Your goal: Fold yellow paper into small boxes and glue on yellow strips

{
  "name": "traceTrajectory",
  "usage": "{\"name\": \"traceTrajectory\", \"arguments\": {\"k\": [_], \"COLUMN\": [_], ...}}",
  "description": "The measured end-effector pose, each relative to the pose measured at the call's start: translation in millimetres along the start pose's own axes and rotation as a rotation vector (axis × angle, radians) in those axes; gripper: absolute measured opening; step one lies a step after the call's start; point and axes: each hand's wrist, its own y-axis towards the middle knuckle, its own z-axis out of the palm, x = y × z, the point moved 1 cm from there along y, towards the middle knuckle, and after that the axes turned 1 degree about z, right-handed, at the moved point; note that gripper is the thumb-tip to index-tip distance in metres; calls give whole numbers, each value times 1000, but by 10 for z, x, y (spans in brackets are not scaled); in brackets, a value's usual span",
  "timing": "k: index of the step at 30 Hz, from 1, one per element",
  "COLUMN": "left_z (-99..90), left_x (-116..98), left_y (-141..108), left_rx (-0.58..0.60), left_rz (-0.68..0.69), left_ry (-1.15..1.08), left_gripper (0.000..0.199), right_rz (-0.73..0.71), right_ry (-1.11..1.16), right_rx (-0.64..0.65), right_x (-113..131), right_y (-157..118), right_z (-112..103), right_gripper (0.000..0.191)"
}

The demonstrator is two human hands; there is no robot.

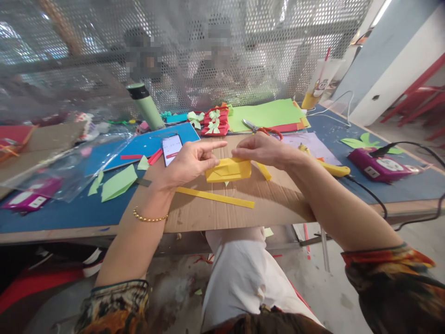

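A small folded yellow paper box [228,170] is held between my two hands above the cardboard sheet [278,204]. At its left end, my left hand [194,160] pinches the upper corner, index finger stretched out to the right. The fingers of my right hand [259,149] are bent together on the box's upper right edge. A long yellow paper strip [215,197] lies on the cardboard in front of the box. Just right of the box is a shorter yellow strip [263,171].
Behind lie a phone [172,149], red-handled scissors [262,130], red pieces with green bows [214,121] and green paper sheets [267,114]. A green bottle [146,106] stands back left. Right are a yellow glue gun [330,168], a purple power socket [378,164] and a cup [318,86].
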Motion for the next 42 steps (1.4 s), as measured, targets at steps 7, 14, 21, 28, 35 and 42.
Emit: {"name": "traceTrajectory", "arguments": {"k": [7,14,21,28,35,42], "left_z": [32,62,81,71,86,40], "left_x": [-41,-60,-7,38,18,-29], "left_y": [1,11,22,19,26,0], "left_rx": [33,57,63,54,74,50], "left_rz": [6,-16,-34,-33,-34,-46], "left_ry": [-42,-86,-144,-134,-150,-165], "left_gripper": [66,77,83,81,87,81], "right_rz": [-71,-135,-146,-144,-161,-83], "right_ry": [-125,-141,-216,-144,-243,54], "right_rx": [8,19,-16,49,5,3], "right_x": [51,119,178,178,190,87], "right_y": [5,37,43,47,84,-32], "right_z": [45,113,168,134,221,-27], "right_gripper": [33,35,30,31,25,32]}}
